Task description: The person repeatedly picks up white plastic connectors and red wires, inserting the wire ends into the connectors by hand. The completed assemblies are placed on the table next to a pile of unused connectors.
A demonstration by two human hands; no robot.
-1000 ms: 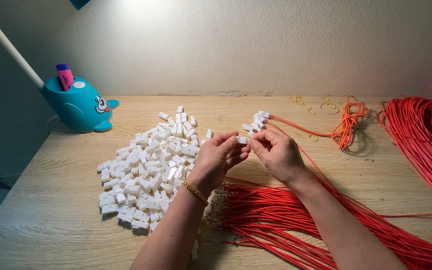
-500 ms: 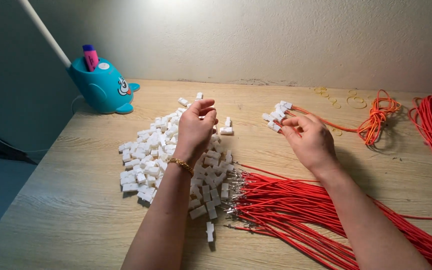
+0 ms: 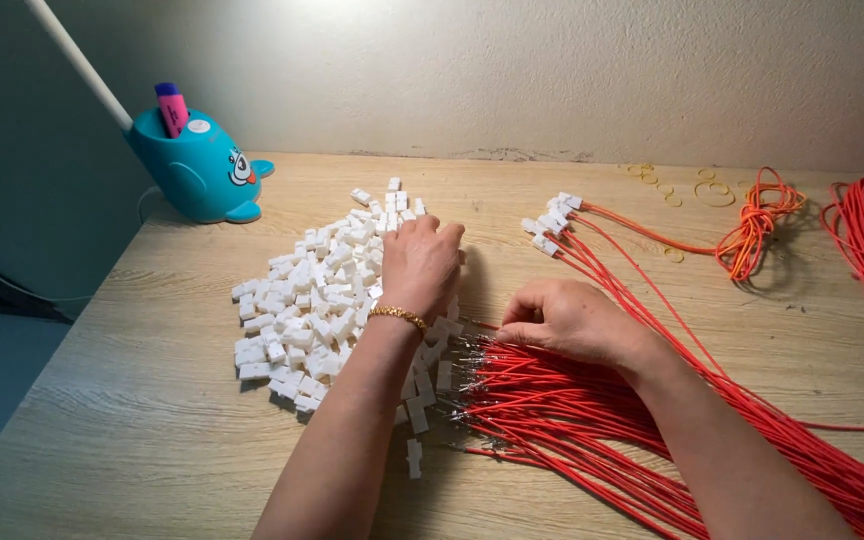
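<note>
Pick-up step, by the look of it: both hands were down on stock at once. Left hand [image 3: 420,262], with a gold bracelet, rested palm-down on the heap of small white plastic connector housings [image 3: 302,300] on the pale wood-grain table [image 3: 132,420]; fingers curled into the pile, whether they pinched a housing could not be told. Right hand [image 3: 572,320] lay on the fanned bundle of red insulated wires [image 3: 592,420], thumb and forefinger pressed together at the bare metal terminal ends [image 3: 477,360], seemingly pinching one wire. Next move would need one housing and one wire lifted clear of the rest.

Wires' long axis ran from near right to far left, terminals pointing left toward the heap. Wires already fitted with white housings [image 3: 550,222] lay beyond, trailing to an orange-red coil [image 3: 752,225]. Teal whale-shaped pen holder [image 3: 197,170] at far left.
</note>
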